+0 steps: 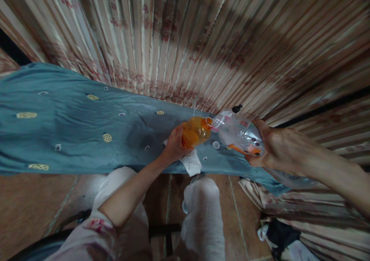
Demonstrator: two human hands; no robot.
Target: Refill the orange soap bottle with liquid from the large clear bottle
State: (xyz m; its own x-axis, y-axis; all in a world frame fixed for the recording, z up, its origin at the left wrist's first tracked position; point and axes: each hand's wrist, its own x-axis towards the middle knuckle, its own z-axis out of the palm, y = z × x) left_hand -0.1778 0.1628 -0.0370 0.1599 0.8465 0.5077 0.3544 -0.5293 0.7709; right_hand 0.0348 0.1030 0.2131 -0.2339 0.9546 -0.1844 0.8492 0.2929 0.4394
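My left hand is wrapped round an orange see-through bottle, tilted with its neck to the right. My right hand grips a large clear plastic bottle with an orange label, held nearly level. Its neck points left and meets the mouth of the orange bottle; whether liquid passes between them I cannot tell. Below the two necks lies a small white cap on the blue cloth. A crumpled white tissue sits under my left hand. Behind the clear bottle a black nozzle-like top sticks up.
A blue cloth with yellow pineapple prints covers the long narrow surface. Pleated patterned curtains hang behind it and on the right. My knees are at the near edge, above a brown tiled floor. Dark and white fabric lies at lower right.
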